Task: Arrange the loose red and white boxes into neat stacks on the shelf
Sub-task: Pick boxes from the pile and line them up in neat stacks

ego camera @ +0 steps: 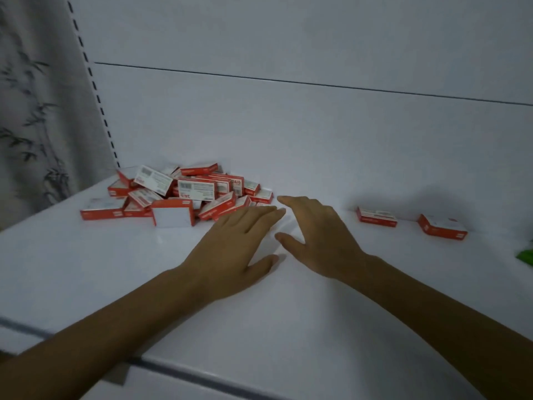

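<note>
A jumbled pile of several small red and white boxes (184, 192) lies at the back left of the white shelf (86, 269). Two more boxes lie apart on the right: one (376, 217) and another (442, 226) farther right. My left hand (233, 246) is stretched out flat over the shelf, fingers straight, its fingertips at the pile's right edge. Beside it my right hand (320, 235) is also spread open with straight fingers, pointing toward the pile. Neither hand holds a box.
The shelf's white back panel (288, 125) rises behind the boxes. A slotted upright (95, 90) stands at the left, with a curtain beyond it. A green object (526, 255) peeks in at the right edge. The shelf's front edge (202, 373) runs below my forearms.
</note>
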The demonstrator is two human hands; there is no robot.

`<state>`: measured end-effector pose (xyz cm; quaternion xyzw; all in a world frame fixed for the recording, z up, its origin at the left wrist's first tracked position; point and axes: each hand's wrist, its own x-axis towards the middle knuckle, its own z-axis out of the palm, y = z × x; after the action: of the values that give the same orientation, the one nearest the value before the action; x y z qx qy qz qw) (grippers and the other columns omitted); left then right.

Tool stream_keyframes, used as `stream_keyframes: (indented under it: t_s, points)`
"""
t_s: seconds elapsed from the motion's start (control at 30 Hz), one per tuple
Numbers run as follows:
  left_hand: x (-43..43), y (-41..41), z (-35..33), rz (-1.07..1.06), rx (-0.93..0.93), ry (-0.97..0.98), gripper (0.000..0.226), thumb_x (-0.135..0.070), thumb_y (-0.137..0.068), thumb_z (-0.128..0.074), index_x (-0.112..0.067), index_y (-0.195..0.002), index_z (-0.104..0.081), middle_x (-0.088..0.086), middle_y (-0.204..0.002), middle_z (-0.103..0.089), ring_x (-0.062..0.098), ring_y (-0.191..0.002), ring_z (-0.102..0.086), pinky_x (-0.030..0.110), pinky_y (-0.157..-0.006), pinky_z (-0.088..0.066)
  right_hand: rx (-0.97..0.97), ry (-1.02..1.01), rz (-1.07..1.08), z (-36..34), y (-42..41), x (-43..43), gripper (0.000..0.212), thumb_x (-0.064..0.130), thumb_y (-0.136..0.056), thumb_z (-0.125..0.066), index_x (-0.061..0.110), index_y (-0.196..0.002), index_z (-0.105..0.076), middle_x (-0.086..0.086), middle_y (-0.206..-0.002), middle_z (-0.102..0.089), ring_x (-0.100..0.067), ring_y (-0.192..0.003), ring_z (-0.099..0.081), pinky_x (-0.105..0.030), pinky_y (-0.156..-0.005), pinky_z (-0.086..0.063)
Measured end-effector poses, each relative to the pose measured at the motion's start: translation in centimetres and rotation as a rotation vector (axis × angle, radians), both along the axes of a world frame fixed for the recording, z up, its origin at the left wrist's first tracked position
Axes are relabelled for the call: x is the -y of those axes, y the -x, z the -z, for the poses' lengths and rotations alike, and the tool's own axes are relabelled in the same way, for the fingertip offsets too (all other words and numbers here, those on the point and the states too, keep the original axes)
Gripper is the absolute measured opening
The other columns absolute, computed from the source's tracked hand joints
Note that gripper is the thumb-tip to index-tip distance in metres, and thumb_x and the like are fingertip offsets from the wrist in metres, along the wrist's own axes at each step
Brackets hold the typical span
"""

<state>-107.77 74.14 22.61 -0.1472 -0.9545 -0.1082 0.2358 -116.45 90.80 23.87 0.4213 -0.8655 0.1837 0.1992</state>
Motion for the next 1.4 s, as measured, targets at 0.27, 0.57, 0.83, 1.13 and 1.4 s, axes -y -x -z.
stream_keyframes:
  t_s: [0.27,0.57,0.83,1.13,1.4]
  points:
    - [8.7,-2.9,-0.2,-0.064,-0.043,0.129,0.060,-0.053,-0.088,-0.039,-0.019,-0.137,-0.041,0.002,-0.141,-0.045,0.022,-0.128,-0.042,0.035,-0.104,-0.029,-0.032,0.089,-0.115,0.6,-2.5,8.5,0.054,0.041,-0.079,-0.060,0.007,-0.121,-0.057,-0.009,-0.118,-0.064,-0.027,-0.103,-0.063,-0.040,-0.086,-0.051]
    - [12.2,-0.7,0.8,-0.021,-0.081,0.050,0.055,-0.048,-0.088,-0.049,-0.020,-0.135,-0.043,-0.001,-0.135,-0.049,0.017,-0.125,-0.041,0.035,-0.103,-0.031,0.006,0.041,0.085,0.8,-2.3,10.2,0.058,0.045,-0.080,-0.054,0.012,-0.128,-0.049,-0.008,-0.126,-0.055,-0.026,-0.112,-0.052,-0.039,-0.093,-0.041]
    - [12.7,0.0,1.6,0.054,-0.067,-0.017,0.056,-0.046,-0.083,-0.047,-0.018,-0.132,-0.046,0.000,-0.127,-0.055,0.020,-0.119,-0.047,0.035,-0.101,-0.030,-0.019,-0.020,0.147,0.7,-0.3,12.9,0.056,0.045,-0.078,-0.055,0.013,-0.124,-0.053,-0.008,-0.123,-0.058,-0.028,-0.108,-0.053,-0.040,-0.088,-0.042]
    - [13.3,-0.2,1.7,0.120,-0.108,-0.091,0.046,-0.040,-0.082,-0.051,-0.020,-0.124,-0.052,-0.004,-0.116,-0.058,0.016,-0.107,-0.050,0.032,-0.093,-0.037,0.036,0.088,0.126,-0.2,0.1,13.8,0.038,0.044,-0.071,-0.072,0.017,-0.098,-0.066,-0.005,-0.100,-0.066,-0.023,-0.090,-0.058,-0.035,-0.077,-0.043]
    - [13.2,-1.1,0.4,-0.044,-0.171,-0.251,0.063,-0.040,-0.074,-0.074,-0.024,-0.130,-0.048,-0.004,-0.124,-0.058,0.016,-0.114,-0.050,0.029,-0.093,-0.036,-0.019,0.303,0.055,0.0,-4.4,10.0,0.045,0.051,-0.071,-0.065,0.018,-0.102,-0.066,0.002,-0.104,-0.063,-0.010,-0.093,-0.053,-0.032,-0.079,-0.049]
